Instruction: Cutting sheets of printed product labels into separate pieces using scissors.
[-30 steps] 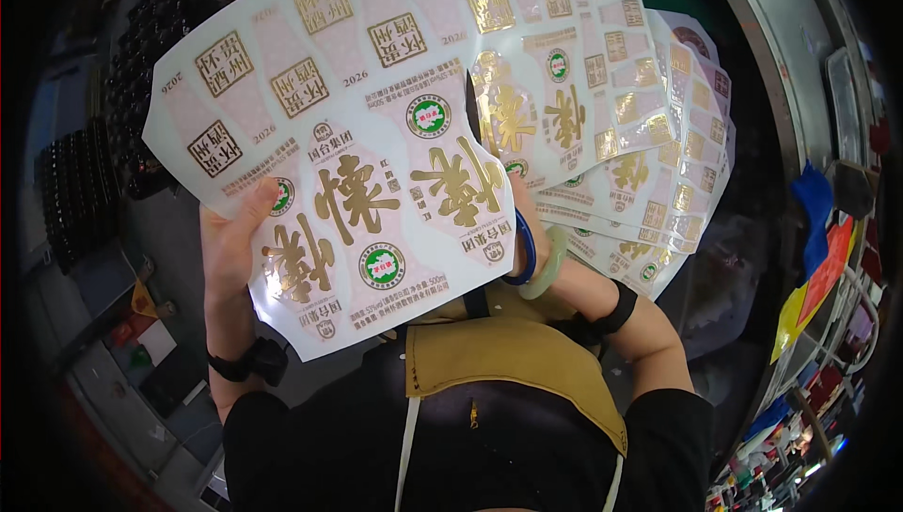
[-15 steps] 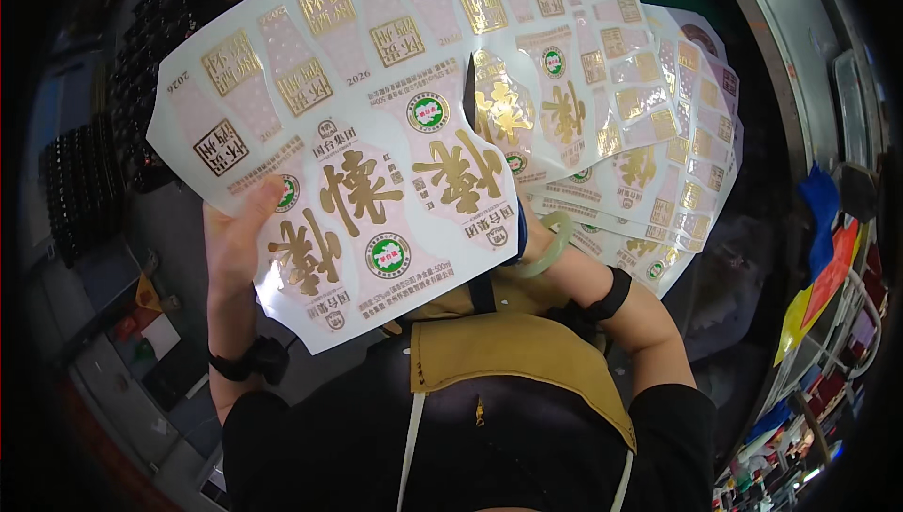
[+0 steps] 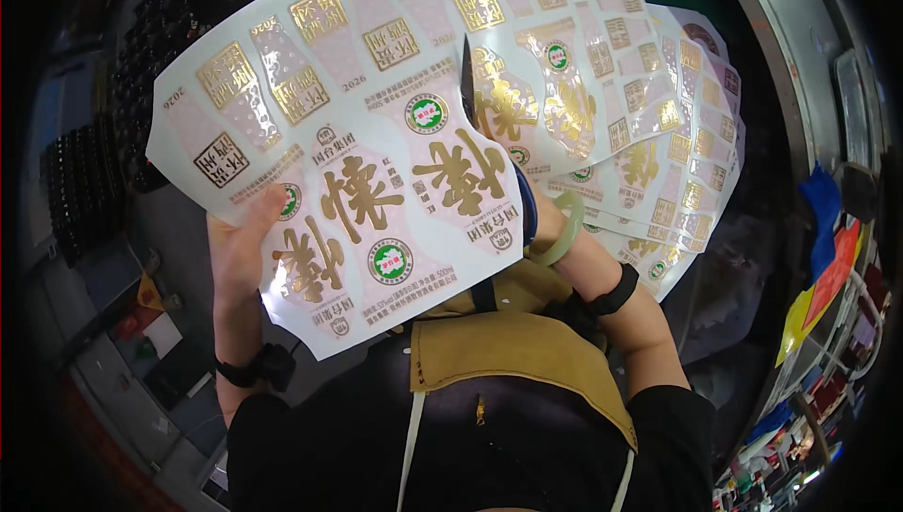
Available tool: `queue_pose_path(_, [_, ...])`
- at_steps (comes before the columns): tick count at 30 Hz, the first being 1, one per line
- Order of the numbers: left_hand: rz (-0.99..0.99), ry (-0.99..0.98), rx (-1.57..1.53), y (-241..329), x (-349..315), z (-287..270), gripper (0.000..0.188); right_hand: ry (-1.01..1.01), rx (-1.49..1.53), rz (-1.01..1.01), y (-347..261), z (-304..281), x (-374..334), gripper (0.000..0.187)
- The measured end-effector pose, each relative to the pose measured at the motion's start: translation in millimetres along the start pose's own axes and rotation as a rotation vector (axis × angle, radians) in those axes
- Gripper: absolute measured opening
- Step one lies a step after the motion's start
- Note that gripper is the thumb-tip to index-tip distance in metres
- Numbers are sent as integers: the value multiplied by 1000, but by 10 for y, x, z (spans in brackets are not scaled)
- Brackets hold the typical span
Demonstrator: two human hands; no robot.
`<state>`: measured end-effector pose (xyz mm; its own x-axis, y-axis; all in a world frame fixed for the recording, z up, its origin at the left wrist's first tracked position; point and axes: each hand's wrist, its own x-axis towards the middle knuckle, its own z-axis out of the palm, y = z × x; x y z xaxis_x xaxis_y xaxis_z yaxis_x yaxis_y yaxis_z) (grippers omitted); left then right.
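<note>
1. Pinches the left edge of the printed sheet point(image 3: 404, 230) in the left hand point(image 3: 241, 247), thumb on top, fingers hidden beneath.
2. Reaches behind the sheet's right side with the right hand; cannot tell its grip, only right forearm point(image 3: 649, 347) and green bangle point(image 3: 568, 235) being visible.
3. Holds the sheet up in front of the chest, near edge just beyond the yellow-brown apron flap point(image 3: 522, 352).
4. Shows slightly more of the dark blade point(image 3: 467, 79) at the gap right of the sheet's near part than half a second ago; possibly scissors.
5. Suggests a cut partway along, apparently still joined past the blade tip.
6. Also shifts left hand and near part slightly right.
7. Includes fanned sheets point(image 3: 691, 136) at right, partly covered.
</note>
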<state>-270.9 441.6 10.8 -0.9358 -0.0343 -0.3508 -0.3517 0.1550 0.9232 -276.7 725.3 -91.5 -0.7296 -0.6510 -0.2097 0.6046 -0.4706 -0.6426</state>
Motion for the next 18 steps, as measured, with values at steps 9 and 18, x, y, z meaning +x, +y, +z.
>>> queue_pose_path(9, [55, 4, 26, -26, -34, 76, 35, 131, 592, -219, 234, 138, 47, 29])
queue_pose_path(18, [-45, 80, 14, -22, -114, -4, 36, -46, 208, -49, 12, -44, -38, 53])
